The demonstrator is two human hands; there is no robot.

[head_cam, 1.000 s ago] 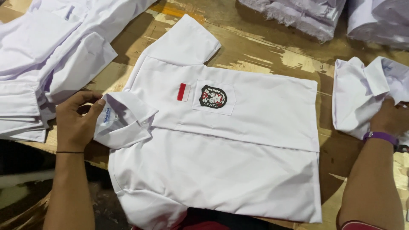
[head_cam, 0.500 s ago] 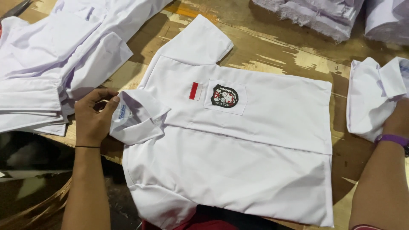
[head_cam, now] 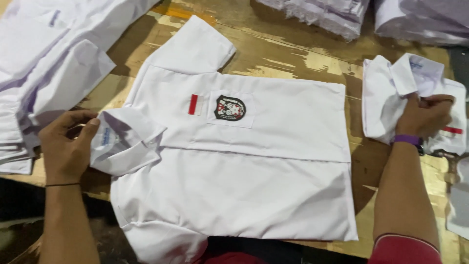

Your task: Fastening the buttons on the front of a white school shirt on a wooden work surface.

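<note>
The left hand [head_cam: 66, 149] pinches the collar [head_cam: 122, 142] of a white shirt [head_cam: 244, 181] lying flat on the worn wooden bench [head_cam: 293, 58], fingers curled closed around the fabric. The right hand [head_cam: 424, 116] grips a second folded shirt [head_cam: 386, 98] off to the right, fingers clenched. Stacked white shirts [head_cam: 44, 63] lie at left.

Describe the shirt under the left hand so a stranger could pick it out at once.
On the worn wooden table, between the stack of white shirts at the left and the folded shirt the right hand grips, one white shirt lies spread flat. The left hand holds its collar. Only it shows a dark round chest badge beside a red-and-white patch.
</note>
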